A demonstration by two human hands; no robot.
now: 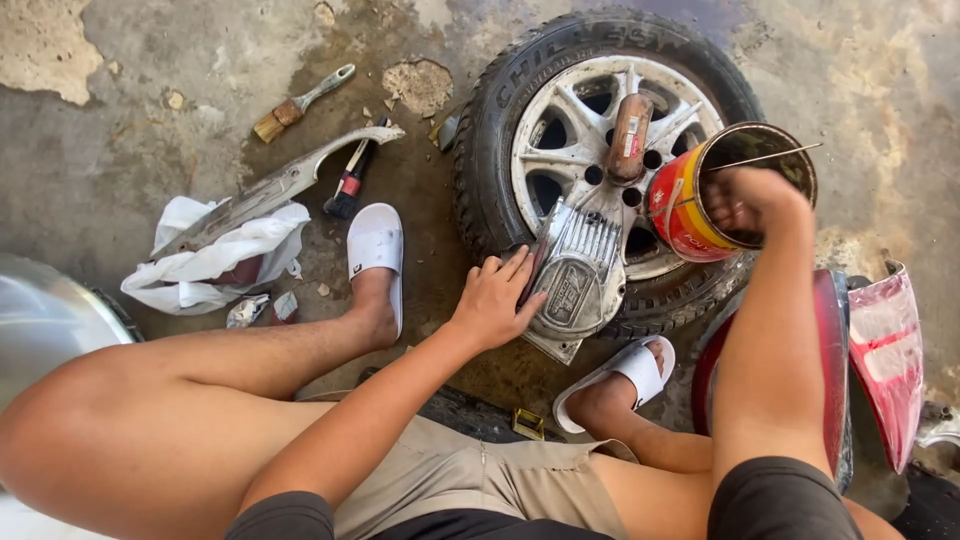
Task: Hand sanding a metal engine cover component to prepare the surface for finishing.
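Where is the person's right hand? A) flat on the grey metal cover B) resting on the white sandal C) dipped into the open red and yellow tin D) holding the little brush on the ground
C: the right hand reaches down into the open mouth of the red and yellow tin on the wheel, while the left hand steadies the ribbed metal cover.
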